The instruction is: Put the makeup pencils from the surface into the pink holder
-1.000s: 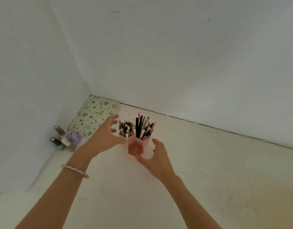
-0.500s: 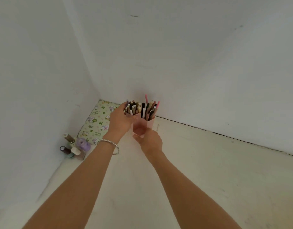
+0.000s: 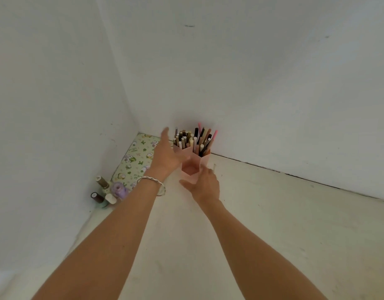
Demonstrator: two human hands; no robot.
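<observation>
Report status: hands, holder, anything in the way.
Left hand open beside holder. Right hand open at its front. Holder upright, pencils in rear two cells, front cell empty. Nothing blocking.

The pink holder [image 3: 195, 162], holding makeup pencils [image 3: 194, 140], stands by the wall [image 3: 262, 87]; left grip [image 3: 165, 158] spread at its 9 o'clock, right grip [image 3: 205, 186] loose at 6 o'clock.

Head view, forward-down, arm's reach from corner.
</observation>
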